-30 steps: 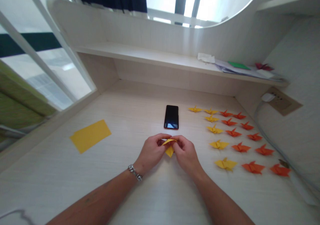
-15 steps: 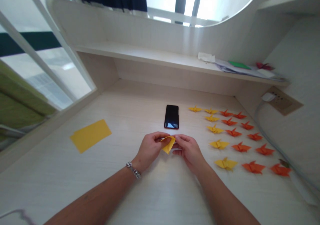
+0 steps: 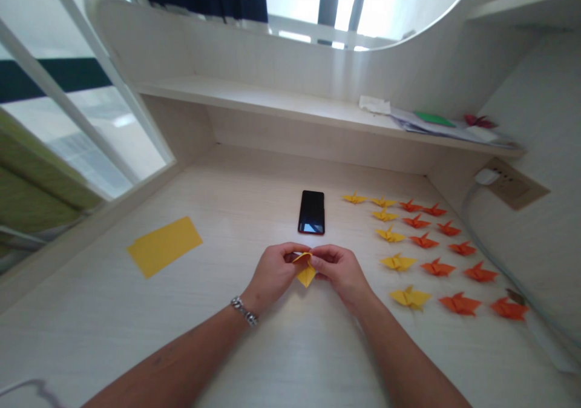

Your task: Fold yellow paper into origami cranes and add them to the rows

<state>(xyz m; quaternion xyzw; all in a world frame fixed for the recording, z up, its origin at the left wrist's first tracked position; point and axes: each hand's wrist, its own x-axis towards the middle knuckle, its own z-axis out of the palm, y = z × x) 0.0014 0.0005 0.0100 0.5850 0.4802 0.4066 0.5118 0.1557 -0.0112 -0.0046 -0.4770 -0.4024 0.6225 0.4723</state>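
Between my hands is a small piece of folded yellow origami paper [image 3: 307, 275], its lower tip pointing toward me. My left hand [image 3: 276, 272] pinches its left side, with a chain bracelet [image 3: 244, 311] on the wrist. From the other side my right hand [image 3: 338, 271] grips the paper, thumb on its upper right part. Fingers hide some of the folds. Just beyond my fingertips a black phone [image 3: 311, 212] lies flat on the desk [image 3: 254, 184].
Yellow paper sheets [image 3: 164, 246] lie at the left. To the right stand several yellow paper cranes [image 3: 398, 262] and several orange paper cranes [image 3: 438, 267] in rows. A cable [image 3: 481, 244] runs from a wall socket [image 3: 515, 183]. Above the desk's back, a shelf [image 3: 272, 102] holds papers [image 3: 454, 128].
Both hands have shifted slightly toward me with the paper. My right thumb has moved left onto the paper, and the folded piece now points more directly down.
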